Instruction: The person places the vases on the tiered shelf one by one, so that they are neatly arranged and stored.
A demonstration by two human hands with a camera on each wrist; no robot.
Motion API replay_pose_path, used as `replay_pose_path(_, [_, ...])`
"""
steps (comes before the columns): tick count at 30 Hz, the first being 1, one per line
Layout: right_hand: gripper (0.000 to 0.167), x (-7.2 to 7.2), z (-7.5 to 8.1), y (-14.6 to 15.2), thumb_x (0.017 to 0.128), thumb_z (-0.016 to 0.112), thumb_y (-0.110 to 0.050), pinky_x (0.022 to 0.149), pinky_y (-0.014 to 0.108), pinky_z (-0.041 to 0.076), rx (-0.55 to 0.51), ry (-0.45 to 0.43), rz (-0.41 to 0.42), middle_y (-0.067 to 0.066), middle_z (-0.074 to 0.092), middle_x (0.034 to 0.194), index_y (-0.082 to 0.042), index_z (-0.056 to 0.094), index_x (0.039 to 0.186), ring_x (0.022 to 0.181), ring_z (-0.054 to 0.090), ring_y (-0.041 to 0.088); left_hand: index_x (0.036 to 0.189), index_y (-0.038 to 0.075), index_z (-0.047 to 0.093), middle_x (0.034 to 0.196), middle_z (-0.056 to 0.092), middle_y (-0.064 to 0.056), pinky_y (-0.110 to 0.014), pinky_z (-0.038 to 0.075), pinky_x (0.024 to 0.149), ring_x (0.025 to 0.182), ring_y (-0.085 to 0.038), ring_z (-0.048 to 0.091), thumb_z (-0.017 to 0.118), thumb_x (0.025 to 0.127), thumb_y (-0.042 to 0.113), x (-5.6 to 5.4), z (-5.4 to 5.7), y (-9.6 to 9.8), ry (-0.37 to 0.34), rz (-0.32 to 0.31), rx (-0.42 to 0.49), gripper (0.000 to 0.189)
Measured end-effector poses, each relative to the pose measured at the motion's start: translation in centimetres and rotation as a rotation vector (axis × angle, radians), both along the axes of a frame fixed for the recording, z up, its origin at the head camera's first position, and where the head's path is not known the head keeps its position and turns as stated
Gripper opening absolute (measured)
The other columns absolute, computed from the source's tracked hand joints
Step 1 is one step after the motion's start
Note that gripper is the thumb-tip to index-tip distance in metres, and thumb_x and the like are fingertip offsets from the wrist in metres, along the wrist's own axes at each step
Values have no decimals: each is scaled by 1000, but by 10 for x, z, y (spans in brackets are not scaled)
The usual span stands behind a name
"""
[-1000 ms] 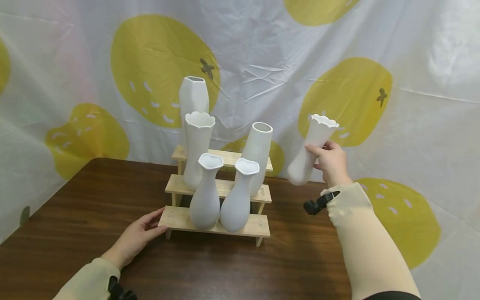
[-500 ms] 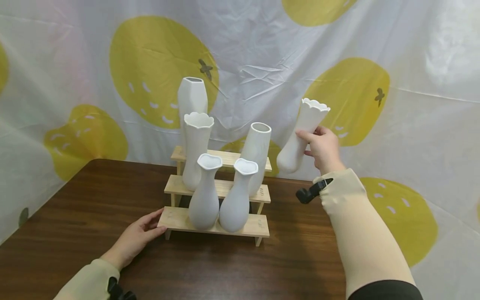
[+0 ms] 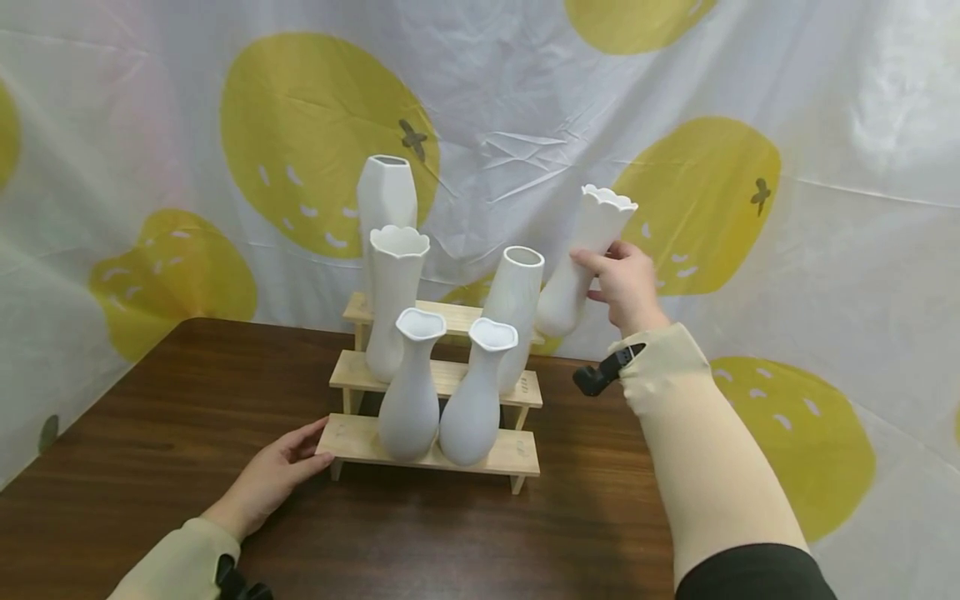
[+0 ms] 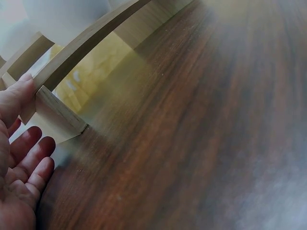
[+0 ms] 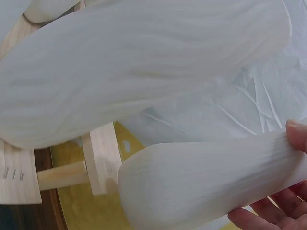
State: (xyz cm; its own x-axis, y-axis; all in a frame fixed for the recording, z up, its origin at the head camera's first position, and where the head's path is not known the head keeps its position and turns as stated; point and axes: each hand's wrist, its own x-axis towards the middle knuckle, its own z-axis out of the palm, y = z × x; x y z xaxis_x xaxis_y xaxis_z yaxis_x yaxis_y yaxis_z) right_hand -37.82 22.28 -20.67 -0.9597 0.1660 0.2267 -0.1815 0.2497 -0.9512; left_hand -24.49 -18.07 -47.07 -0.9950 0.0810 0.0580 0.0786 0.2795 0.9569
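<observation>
My right hand (image 3: 628, 282) holds a white vase with a scalloped rim (image 3: 596, 221) by its middle, thumb on one side and fingers on the other. The vase is tilted, its rounded base beside the right end of the top step. My left hand (image 3: 273, 475) grips the left end of the wooden three-step stand (image 3: 360, 435) at its lowest step; in the left wrist view the thumb lies on the board's edge. Two curvy vases, a left one (image 3: 408, 408) and a right one (image 3: 470, 417), stand on that bottom step.
On the middle step stand another scalloped vase (image 3: 393, 308) and an oval-mouthed vase (image 3: 516, 304). A tall faceted vase (image 3: 387, 200) rises at the top left. A brown wooden table (image 3: 450, 542) bears the stand, and a fruit-print curtain (image 3: 510, 100) hangs behind.
My right hand has carried the scalloped vase left and upward, from the right of the stand to beside its top step. The left hand stays in place.
</observation>
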Motion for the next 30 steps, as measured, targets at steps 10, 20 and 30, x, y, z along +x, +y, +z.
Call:
replay_pose_path(10, [50, -9, 1, -20, 82, 77, -23, 81, 44, 51, -2, 11, 65, 7, 59, 115, -2, 57, 122, 105, 57, 20, 147, 5, 38, 135, 52, -21, -19, 45, 84, 119, -29, 52, 69, 90, 33, 0, 0, -1, -7, 8, -4, 71])
replay_pose_path(20, [34, -14, -1, -35, 82, 76, -23, 83, 45, 50, -10, 3, 143, 3, 60, 103, -7, 61, 108, 96, 57, 17, 147, 5, 39, 134, 53, -21, -20, 46, 84, 118, -29, 53, 69, 90, 31, 0, -1, -1, 5, 10, 7, 70])
replay_pose_path(30, [45, -22, -3, -44, 85, 74, -22, 85, 45, 50, -20, -40, 193, 6, 58, 113, -4, 58, 123, 99, 58, 20, 147, 5, 38, 137, 51, -21, -20, 45, 85, 120, -30, 52, 69, 89, 33, -1, -2, -3, -3, 0, 11, 71])
